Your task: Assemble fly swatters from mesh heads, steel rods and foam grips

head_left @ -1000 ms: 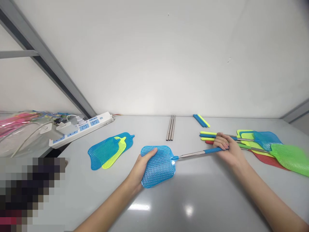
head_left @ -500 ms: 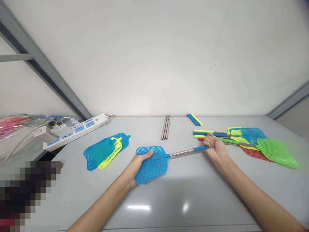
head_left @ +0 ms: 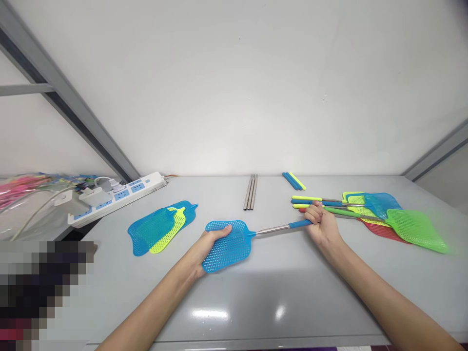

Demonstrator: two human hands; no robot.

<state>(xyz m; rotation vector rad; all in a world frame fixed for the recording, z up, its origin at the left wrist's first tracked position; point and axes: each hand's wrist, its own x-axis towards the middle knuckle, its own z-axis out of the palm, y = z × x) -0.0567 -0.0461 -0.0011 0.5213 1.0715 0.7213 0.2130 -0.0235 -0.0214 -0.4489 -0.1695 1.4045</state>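
A blue fly swatter (head_left: pixel 234 246) with a metal rod and blue grip spans the space between my hands. My left hand (head_left: pixel 209 246) holds its perforated head, thumb on top and fingers hidden beneath. At the other end, my right hand (head_left: pixel 321 222) is wrapped round the blue grip. Just behind and right of that hand lie several whole swatters in a pile, with a green swatter (head_left: pixel 415 229) uppermost and a red head (head_left: pixel 383 231) below it. To the left, loose swatter heads overlap: blue ones (head_left: pixel 149 231) and a yellow one (head_left: pixel 171 231).
Three metal rods (head_left: pixel 250 192) lie near the wall on the grey table (head_left: pixel 278 302). Small blue and yellow grips (head_left: pixel 293 181) are right of them. A white power strip (head_left: pixel 127 197) with plugged-in adapters stands at the back left, beside a plastic bag (head_left: pixel 22 195) of colourful items.
The blue swatter has shifted very slightly, its head end tilting a little in my left hand. Both hands keep their hold, and the camera view has moved slightly.
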